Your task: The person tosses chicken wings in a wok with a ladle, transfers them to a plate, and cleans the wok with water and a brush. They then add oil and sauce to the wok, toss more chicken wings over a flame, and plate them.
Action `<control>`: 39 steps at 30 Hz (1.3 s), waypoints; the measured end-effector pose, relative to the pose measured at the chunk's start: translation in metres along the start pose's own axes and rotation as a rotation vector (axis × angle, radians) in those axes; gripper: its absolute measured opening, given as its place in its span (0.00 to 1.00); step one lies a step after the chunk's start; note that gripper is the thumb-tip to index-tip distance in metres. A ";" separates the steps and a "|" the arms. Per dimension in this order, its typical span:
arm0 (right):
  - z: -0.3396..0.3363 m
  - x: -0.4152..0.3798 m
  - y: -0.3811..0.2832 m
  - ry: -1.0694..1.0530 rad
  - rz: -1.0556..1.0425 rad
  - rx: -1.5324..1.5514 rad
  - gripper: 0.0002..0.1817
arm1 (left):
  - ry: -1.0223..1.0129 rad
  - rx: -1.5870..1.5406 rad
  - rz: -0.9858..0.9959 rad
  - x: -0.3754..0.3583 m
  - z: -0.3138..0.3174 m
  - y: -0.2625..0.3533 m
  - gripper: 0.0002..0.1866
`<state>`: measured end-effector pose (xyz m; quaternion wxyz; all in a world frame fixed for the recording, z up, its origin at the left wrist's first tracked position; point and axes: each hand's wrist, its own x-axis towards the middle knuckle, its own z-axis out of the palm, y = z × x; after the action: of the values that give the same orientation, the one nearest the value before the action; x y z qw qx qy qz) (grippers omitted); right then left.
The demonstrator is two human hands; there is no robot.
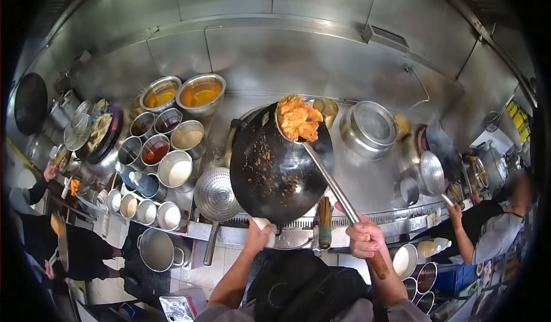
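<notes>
My right hand (365,239) is closed around the wooden-ended handle of a long metal ladle (328,175). The ladle's bowl is heaped with orange, sauce-coated food pieces (298,120) and is held over the far side of a black wok (275,178). Bits of food and oil cling to the wok's inner surface. With a folded white cloth (264,225) in its grip, my left hand (256,240) is closed at the wok's near rim; whatever lies under the cloth is hidden. A perforated metal strainer (217,194) rests just left of the wok.
A bamboo brush (325,221) stands at the stove's front edge. Seasoning containers (175,168) and two bowls of yellow liquid (201,92) are at left. A lidded metal pot (368,130) sits right. Co-workers flank me, one on the right (488,230).
</notes>
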<state>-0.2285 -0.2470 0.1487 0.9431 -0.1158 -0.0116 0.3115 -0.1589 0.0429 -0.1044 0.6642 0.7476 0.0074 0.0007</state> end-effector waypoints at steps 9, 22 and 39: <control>-0.017 -0.020 0.012 0.295 -0.015 -0.371 0.34 | -0.216 -0.825 -0.745 0.015 0.008 0.077 0.09; 0.010 -0.021 0.009 0.508 0.201 -0.402 0.28 | -0.028 0.154 0.025 -0.012 -0.002 -0.018 0.35; -0.019 -0.045 0.013 0.281 -0.014 -0.290 0.35 | -0.229 -0.801 -0.728 -0.004 0.035 0.088 0.09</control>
<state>-0.2708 -0.2674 0.1294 0.9110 -0.2927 0.0745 0.2807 -0.1618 -0.0022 -0.0207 0.8506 0.3808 0.1925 -0.3074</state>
